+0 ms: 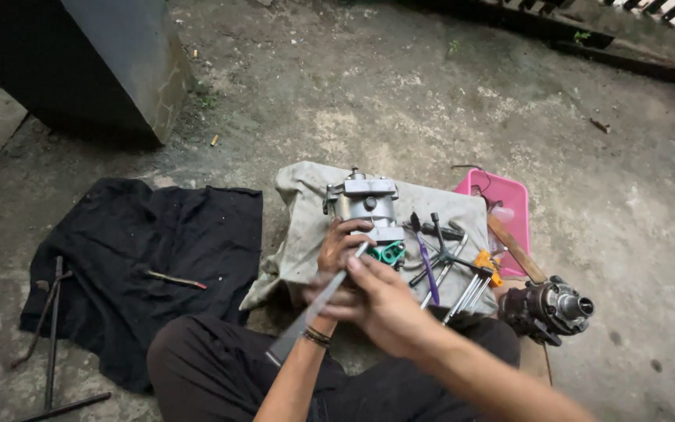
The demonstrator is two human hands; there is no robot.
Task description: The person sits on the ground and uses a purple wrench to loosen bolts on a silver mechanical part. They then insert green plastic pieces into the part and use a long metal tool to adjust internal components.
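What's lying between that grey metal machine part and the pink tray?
In the head view, hand tools lie on the grey cloth between the grey metal part and the pink tray.

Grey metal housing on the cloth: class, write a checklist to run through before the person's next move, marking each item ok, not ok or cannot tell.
1. Grey metal housing rests on the beige cloth: ok.
2. Left hand steadies the housing: ok.
3. Right hand has a firm grip on the flat metal bar: ok.
4. Bar tip seated at the joint: cannot tell.
5. Loose tools lie clear of the hands: ok.
6. Pink tray within reach: ok.
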